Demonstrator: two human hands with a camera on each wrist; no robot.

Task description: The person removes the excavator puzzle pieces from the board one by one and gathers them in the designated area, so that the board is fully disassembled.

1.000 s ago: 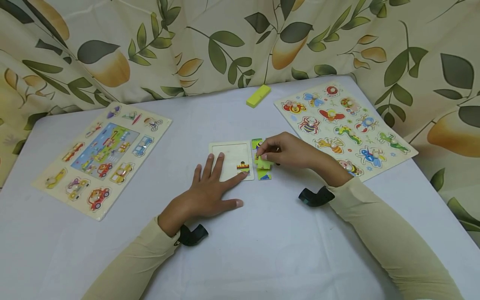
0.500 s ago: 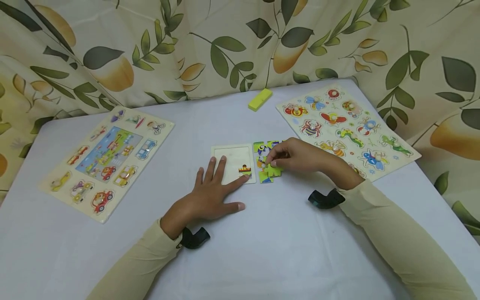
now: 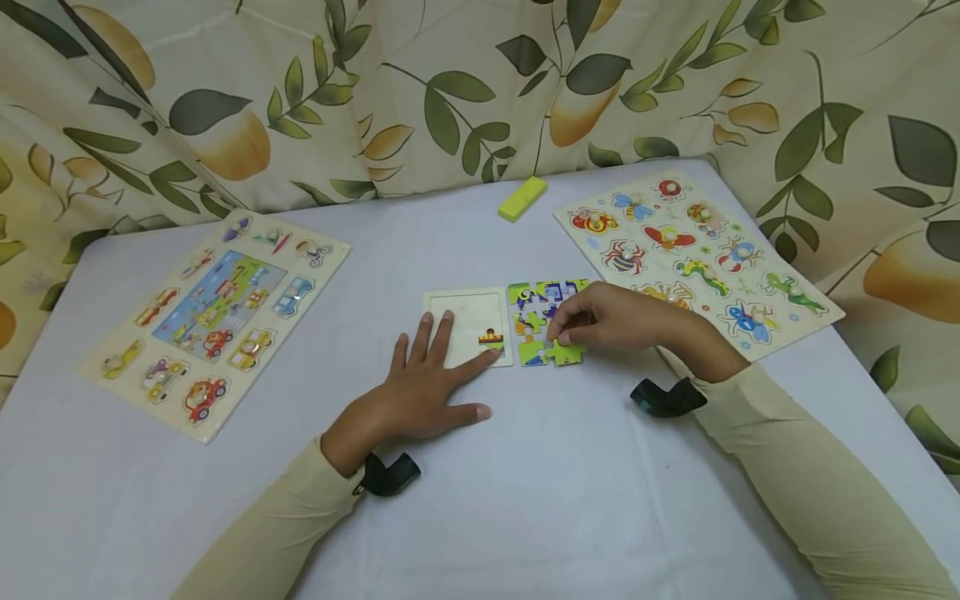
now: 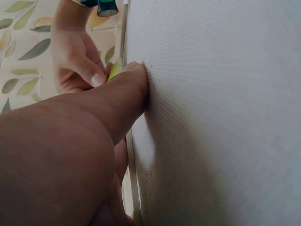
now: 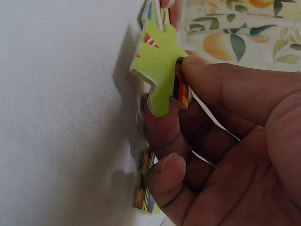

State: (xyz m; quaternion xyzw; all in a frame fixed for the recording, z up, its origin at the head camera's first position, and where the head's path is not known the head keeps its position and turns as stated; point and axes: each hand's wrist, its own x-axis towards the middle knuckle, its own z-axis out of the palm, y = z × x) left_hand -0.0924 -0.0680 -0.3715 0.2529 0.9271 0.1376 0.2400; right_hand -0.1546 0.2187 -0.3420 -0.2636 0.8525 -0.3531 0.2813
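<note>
My left hand (image 3: pixel 420 396) lies with spread, straight fingers over the near left part of a small cream puzzle tray (image 3: pixel 465 302). Its index fingertip touches a puzzle piece with a red-brown print (image 3: pixel 491 337) in the tray's near right corner. Just right of the tray, my right hand (image 3: pixel 618 318) pinches a lime green jigsaw piece (image 5: pixel 160 61) between thumb and fingers. In the right wrist view that piece stands tilted above the cloth, with red and black print on it. Several other jigsaw pieces (image 3: pixel 527 321) lie together beside the tray, partly hidden by the right hand.
A vehicle peg puzzle board (image 3: pixel 307 258) lies at the left. An insect peg puzzle board (image 3: pixel 652 260) lies at the right, partly behind the right forearm. A yellow block (image 3: pixel 522 199) sits near the back edge. Floral curtain (image 3: pixel 465 100) hangs behind the table.
My right hand has moved right with the green jigsaw piece, away from the tray, uncovering more of the pieces beside it. The left hand stays on the tray.
</note>
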